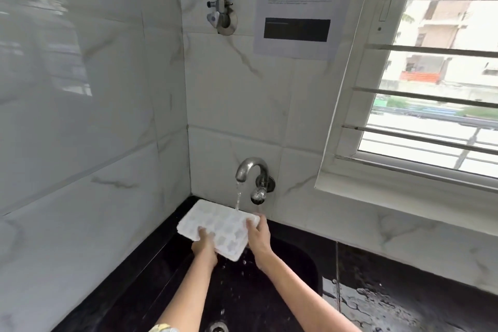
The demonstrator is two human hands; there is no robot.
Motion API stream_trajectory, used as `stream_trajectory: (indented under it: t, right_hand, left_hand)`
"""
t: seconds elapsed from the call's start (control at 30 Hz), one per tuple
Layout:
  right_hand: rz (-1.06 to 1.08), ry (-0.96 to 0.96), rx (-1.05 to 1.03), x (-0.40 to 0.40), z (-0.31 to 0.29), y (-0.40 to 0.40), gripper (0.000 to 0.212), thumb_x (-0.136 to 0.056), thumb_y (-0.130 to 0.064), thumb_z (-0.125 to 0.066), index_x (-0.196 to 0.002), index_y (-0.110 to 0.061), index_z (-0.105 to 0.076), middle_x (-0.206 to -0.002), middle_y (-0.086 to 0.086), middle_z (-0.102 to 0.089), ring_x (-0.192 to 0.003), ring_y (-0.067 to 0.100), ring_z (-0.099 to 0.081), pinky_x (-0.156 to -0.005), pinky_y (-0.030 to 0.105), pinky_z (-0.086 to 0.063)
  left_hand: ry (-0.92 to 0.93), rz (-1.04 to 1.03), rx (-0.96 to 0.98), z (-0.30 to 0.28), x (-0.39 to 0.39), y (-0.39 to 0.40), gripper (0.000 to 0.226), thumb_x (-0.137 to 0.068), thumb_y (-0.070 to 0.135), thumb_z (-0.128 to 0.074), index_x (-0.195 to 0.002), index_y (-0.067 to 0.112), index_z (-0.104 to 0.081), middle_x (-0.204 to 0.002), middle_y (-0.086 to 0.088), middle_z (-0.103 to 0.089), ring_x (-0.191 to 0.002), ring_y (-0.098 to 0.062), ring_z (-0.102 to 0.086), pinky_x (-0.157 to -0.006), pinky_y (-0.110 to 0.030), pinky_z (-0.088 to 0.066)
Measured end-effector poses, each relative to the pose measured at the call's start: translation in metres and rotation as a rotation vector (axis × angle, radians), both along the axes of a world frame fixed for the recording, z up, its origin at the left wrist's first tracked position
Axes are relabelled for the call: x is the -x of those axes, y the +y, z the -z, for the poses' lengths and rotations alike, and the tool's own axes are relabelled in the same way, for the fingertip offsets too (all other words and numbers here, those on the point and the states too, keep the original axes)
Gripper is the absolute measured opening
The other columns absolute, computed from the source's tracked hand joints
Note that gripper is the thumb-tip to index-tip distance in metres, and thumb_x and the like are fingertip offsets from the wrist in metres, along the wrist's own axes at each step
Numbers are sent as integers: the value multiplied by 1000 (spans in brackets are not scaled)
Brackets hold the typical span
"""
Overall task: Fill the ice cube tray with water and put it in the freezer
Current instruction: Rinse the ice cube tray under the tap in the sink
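Observation:
A white ice cube tray [221, 226] is held over the black sink [291, 277], under the wall tap [250, 172]. A thin stream of water [237, 197] falls from the spout onto the tray's far edge. My left hand [205, 246] grips the tray's near long edge, thumb on top. My right hand [259, 233] grips the tray's right end. The tray sits roughly level, tilted a little toward me.
A second valve [221, 9] is mounted high on the tiled wall, next to a taped paper sheet [299, 5]. A barred window [431, 75] stands at the right. Wet black countertop [390, 304] lies right of the sink; the drain [217, 327] is at the bottom.

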State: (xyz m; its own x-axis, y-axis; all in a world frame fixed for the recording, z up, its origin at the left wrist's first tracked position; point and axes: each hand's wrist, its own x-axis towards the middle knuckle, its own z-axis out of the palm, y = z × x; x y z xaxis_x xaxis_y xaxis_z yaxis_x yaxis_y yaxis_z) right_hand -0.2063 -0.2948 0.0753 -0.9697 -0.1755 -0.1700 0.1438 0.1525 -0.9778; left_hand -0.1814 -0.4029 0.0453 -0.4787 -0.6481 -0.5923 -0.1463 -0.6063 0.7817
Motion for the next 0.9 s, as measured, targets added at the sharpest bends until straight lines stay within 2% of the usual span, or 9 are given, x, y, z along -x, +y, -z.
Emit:
stream_trajectory:
  t: [0.1, 0.2, 0.3, 0.43, 0.6, 0.67, 0.73, 0.8, 0.9]
  right_hand:
    - [72, 297, -310, -3, -6, 0, 22, -94, -22, -37, -114, -13, -42, -81, 4, -57, -78, 21, -54, -66, 34, -40]
    - [106, 500, -456, -4, -12, -1, 23, -96, -22, -32, -116, -12, -39, -80, 8, -61, -77, 26, -58, -61, 32, -35]
    - [148, 503, -491, 10, -18, 6, 19, -96, -19, -31, -111, -10, -39, -77, 7, -59, -72, 26, -56, -60, 32, -35]
    - [133, 355, -427, 19, -11, 18, 12, -95, -17, -35, -102, -9, -39, -68, 0, -50, -71, 22, -51, -59, 32, -34]
    - [1, 333, -275, 22, -4, 26, 7, -95, -16, -38, -89, -12, -41, -63, -3, -46, -56, 10, -42, -53, 25, -34]
    - [-30, 265, -175, 33, -5, 34, 12, -94, -18, -41, -86, -9, -45, -72, 2, -51, -66, 14, -48, -61, 32, -42]
    - [-93, 178, -82, 47, -6, 42, 17, -94, -19, -43, -89, -3, -48, -83, 8, -56, -78, 21, -54, -73, 44, -49]
    - [-165, 102, -47, 58, -7, 46, 15, -95, -17, -43, -94, -4, -50, -90, 8, -59, -86, 24, -58, -79, 44, -50]
    - [-107, 152, -309, 72, 3, 42, 28, -96, -20, -41, -119, -8, -49, -114, 10, -58, -109, 29, -53, -88, 38, -43]
  left_hand:
    - [-123, 215, 125, 6, 8, 10, 51, -100, 28, -39, -136, -9, -42, -133, -25, -52, -113, -38, -57, -100, -42, -47]
    - [-347, 369, 332, -1, 22, 26, 54, -100, 32, -29, -144, 1, -33, -148, -23, -31, -136, -37, -34, -114, -46, -29]
    - [-414, 598, 593, -16, 39, 47, 65, -98, 48, -20, -151, 10, -16, -158, -19, -9, -148, -30, -3, -115, -57, 5]
    - [-276, 837, 853, -8, 52, 58, 59, -101, 41, -13, -153, 13, -5, -161, -6, -1, -148, -30, 4, -119, -51, 1]
    - [-352, 648, 807, 6, 42, 15, 64, -100, 47, -15, -153, 16, 0, -161, -5, 3, -149, -26, 4, -118, -54, 1]
    - [-477, 560, 818, 12, 28, -15, 69, -95, 57, -21, -152, 20, -12, -160, -7, -12, -148, -31, -10, -115, -59, -4]
    - [-523, 523, 716, 17, 16, -42, 78, -89, 68, -27, -143, 13, -37, -146, -13, -41, -138, -35, -33, -112, -53, -21]
    - [-383, 505, 465, 16, 8, -58, 73, -87, 66, -39, -118, 3, -56, -118, -13, -57, -127, -34, -47, -105, -40, -35]
    - [-128, 422, 282, 15, -2, -64, 55, -92, 41, -53, -122, -4, -56, -93, -8, -59, -96, -29, -58, -83, -31, -43]
